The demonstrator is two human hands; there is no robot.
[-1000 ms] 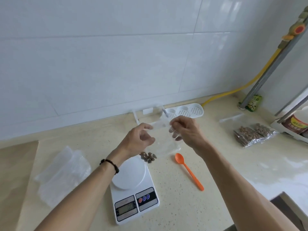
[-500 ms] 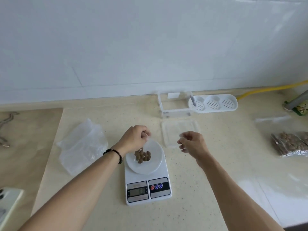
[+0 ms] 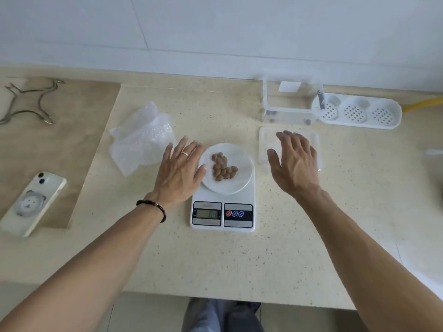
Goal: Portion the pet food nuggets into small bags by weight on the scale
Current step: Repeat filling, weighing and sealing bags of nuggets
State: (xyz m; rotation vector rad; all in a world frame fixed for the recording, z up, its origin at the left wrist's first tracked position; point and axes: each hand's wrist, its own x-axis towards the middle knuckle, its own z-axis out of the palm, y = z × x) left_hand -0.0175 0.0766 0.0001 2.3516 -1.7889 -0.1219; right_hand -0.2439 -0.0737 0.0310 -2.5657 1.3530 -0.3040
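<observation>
Now both hands hover over the counter (image 3: 215,259) with fingers spread, holding nothing; the left hand (image 3: 178,170) sits just left of the scale (image 3: 223,207), its thumb at the plate's rim; the right hand (image 3: 294,161) is over a clear lid (image 3: 266,142); brown nuggets (image 3: 223,170) lie heaped on the scale's round plate (image 3: 237,161); a pile of small bags (image 3: 140,137) rests to the left, near a phone (image 3: 32,203)

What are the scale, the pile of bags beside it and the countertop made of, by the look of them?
Scale: most likely white plastic, smooth and slightly glossy, with a round weighing plate.
Pile of bags: thin clear plastic film, judging by its crinkles and pale see-through sheen.
Countertop: beige and speckled, polished; it looks like stone or a stone-like composite, which one is unclear.
</observation>
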